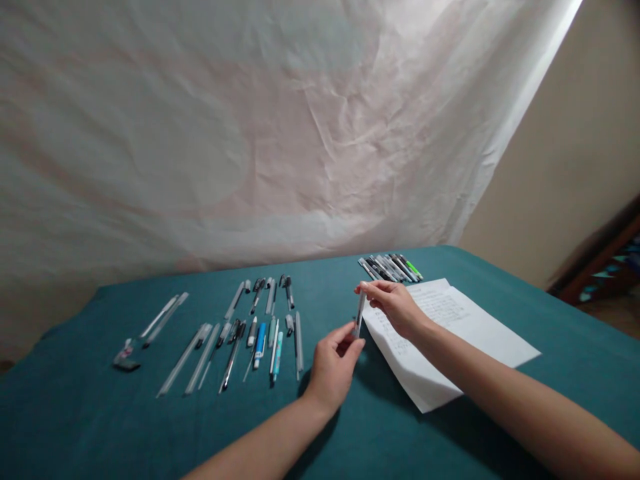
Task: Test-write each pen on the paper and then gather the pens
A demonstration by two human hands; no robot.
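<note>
A pen (360, 313) with a clear barrel stands nearly upright between my hands, above the green cloth. My left hand (335, 367) pinches its lower end between thumb and fingers. At its upper end, the fingertips of my right hand (393, 303) are closed on it. Whether its cap is on I cannot make out. Beneath my right forearm lie sheets of paper (493, 333) with handwriting. To the left of my left hand are pen parts in rows, among them a clear barrel (299, 343), a blue piece (260, 343) and a turquoise piece (278, 357).
A row of pens (390, 268), one bright green, lies at the table's back edge. Further left are two slender tubes (165, 317) and a small dark object with a clear, pinkish part (126, 359). A pale curtain (250, 133) hangs behind the table (90, 413).
</note>
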